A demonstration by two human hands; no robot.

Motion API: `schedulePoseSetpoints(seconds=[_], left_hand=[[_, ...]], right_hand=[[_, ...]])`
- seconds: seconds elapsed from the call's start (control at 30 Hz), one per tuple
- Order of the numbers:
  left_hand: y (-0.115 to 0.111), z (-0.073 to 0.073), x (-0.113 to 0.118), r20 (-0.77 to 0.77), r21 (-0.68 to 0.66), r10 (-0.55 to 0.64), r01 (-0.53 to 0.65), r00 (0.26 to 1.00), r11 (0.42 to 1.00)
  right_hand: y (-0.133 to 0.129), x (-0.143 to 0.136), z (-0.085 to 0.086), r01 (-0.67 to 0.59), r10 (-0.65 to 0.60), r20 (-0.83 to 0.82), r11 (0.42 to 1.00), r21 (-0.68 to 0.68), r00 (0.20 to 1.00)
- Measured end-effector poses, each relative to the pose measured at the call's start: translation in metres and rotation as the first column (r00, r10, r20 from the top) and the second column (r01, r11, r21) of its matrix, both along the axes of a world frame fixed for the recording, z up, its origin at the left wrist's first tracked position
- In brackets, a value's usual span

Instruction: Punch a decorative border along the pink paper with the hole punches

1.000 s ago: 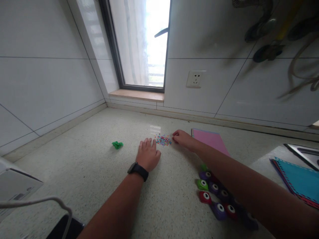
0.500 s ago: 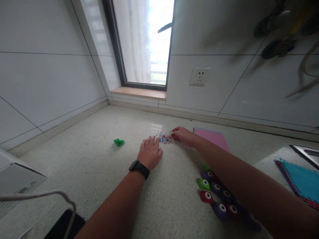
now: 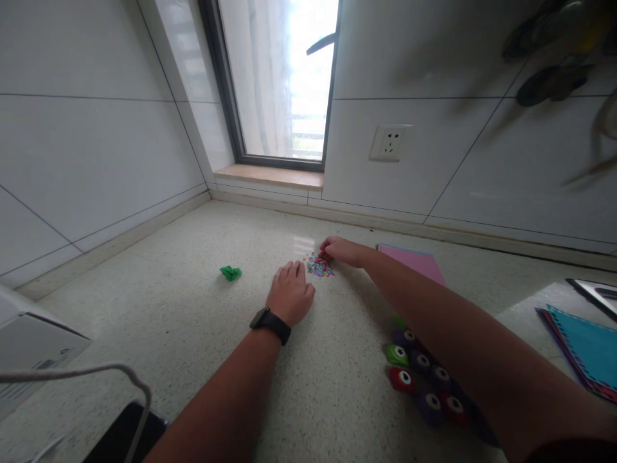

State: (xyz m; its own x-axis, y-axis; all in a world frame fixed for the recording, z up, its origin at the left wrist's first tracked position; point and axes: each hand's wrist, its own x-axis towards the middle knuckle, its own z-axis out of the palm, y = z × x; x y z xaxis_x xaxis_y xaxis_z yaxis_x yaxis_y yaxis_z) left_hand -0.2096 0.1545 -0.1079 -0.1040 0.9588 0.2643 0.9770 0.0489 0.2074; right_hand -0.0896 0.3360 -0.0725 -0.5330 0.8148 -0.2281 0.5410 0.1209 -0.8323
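Observation:
A small pile of many-coloured confetti pieces [image 3: 316, 266] lies on the speckled counter [image 3: 193, 347]. My left hand [image 3: 291, 294] rests palm down at the pile's left edge, its fingers stretched flat, with a black watch on the wrist. From the right, my right hand [image 3: 339, 251] reaches over the pile's upper right side. Its fingers are curled together at the confetti, and anything between the fingertips is too small to make out. A crumpled green piece [image 3: 231, 273] sits to the left of my left hand.
Several craft punches, including a red one [image 3: 402, 379] and a green one [image 3: 397, 354], stand partly under my right forearm. Pink paper [image 3: 418, 264] lies behind that arm. Blue sheets [image 3: 585, 344] are at right; a white box [image 3: 33, 347] and a cable [image 3: 110, 368] at left.
My right hand has moved left, from the pile's right edge onto the confetti, and its fingers have curled in. My left hand stays in place. The view has shifted slightly.

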Motion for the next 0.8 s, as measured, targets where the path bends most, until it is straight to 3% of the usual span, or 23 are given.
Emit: schedulePoseSetpoints(seconds=[0.33,0.57,0.8], left_hand=[[0.000,0.002,0.000,0.033,0.026,0.025,-0.026,0.999,0.999],[0.002,0.003,-0.003,0.076,0.053,0.046,-0.050,0.996,0.997],[0.002,0.005,-0.003,0.096,0.064,0.072,-0.078,0.993,0.995]], right_hand=[[0.016,-0.034,-0.006,-0.196,0.177,0.114,0.964,0.181,0.978],[0.016,-0.044,-0.002,-0.406,0.370,0.238,0.905,0.123,0.898],[0.015,-0.045,-0.001,-0.415,0.362,0.227,0.871,0.263,0.904]])
